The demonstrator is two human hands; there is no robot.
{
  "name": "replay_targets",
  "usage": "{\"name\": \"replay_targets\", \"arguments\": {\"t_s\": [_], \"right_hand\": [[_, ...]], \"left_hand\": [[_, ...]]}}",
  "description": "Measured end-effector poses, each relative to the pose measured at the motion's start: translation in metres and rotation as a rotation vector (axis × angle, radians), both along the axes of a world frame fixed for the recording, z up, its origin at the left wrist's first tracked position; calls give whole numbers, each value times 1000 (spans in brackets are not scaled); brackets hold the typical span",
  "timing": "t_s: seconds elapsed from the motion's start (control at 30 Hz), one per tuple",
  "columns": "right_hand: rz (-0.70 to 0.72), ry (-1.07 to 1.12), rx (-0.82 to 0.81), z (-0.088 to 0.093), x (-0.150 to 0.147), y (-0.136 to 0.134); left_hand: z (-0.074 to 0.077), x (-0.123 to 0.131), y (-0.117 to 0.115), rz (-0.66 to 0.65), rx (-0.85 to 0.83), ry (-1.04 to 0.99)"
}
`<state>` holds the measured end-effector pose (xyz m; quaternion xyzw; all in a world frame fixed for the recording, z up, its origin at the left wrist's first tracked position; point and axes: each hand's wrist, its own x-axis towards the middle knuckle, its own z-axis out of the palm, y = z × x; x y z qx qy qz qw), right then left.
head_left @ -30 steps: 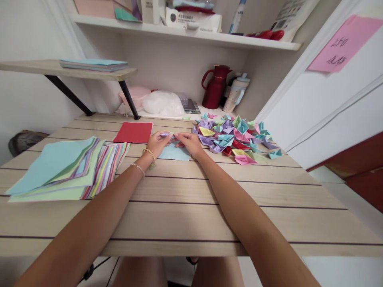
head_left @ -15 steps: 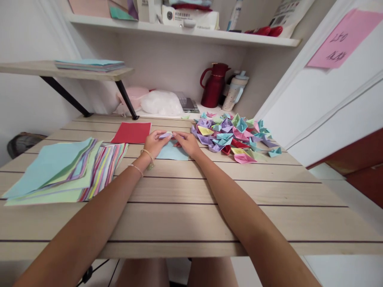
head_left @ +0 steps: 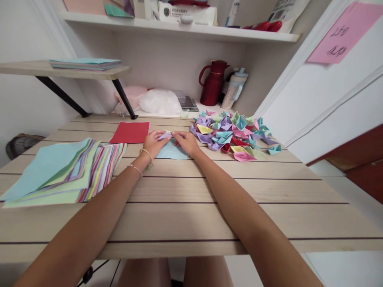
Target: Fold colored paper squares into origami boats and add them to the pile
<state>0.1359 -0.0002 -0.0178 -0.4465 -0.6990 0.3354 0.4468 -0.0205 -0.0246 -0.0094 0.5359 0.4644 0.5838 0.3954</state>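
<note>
Between my two hands is a small folded piece of purple paper (head_left: 164, 136). My left hand (head_left: 154, 142) grips its left side with the fingers closed. My right hand (head_left: 186, 142) pinches its right end, and the fingers partly hide the paper. Below them a light blue sheet of paper (head_left: 172, 152) lies flat on the table. Just left of my left hand is a stack of red paper (head_left: 131, 132). A pile of folded paper boats (head_left: 223, 137) in several colours spreads out to the right of my right hand.
Loose coloured sheets (head_left: 56, 167) are fanned out at the left of the wooden table (head_left: 179, 221). A small raised shelf (head_left: 119, 73) on black legs holds more paper. Behind stand a red jug (head_left: 212, 84) and a pale bottle (head_left: 234, 91), beside a white plastic bag (head_left: 160, 101).
The camera view has shifted slightly. Both hands stay at nearly the same place with the purple paper, and their fingers have moved only a little.
</note>
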Motion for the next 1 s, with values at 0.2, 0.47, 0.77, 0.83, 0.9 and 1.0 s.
{"name": "replay_targets", "arguments": {"t_s": [0.2, 0.47, 0.77, 0.83, 0.9, 1.0], "right_hand": [[-2, -4, 4, 3, 0, -2], [11, -4, 6, 0, -1, 0], [-14, -137, 66, 0, 0, -1], [-19, -153, 65, 2, -1, -2], [-23, -172, 76, 4, -1, -4], [-32, -219, 116, 6, -1, -6]], "left_hand": [[-2, -1, 3, -4, 6, 10], [-3, 0, 2, -13, 15, 11], [-5, 0, 4, 4, 15, 34], [-5, -1, 5, 5, 19, 45], [-7, -2, 6, -3, 27, 72], [-9, -4, 8, -9, 43, 166]]}}
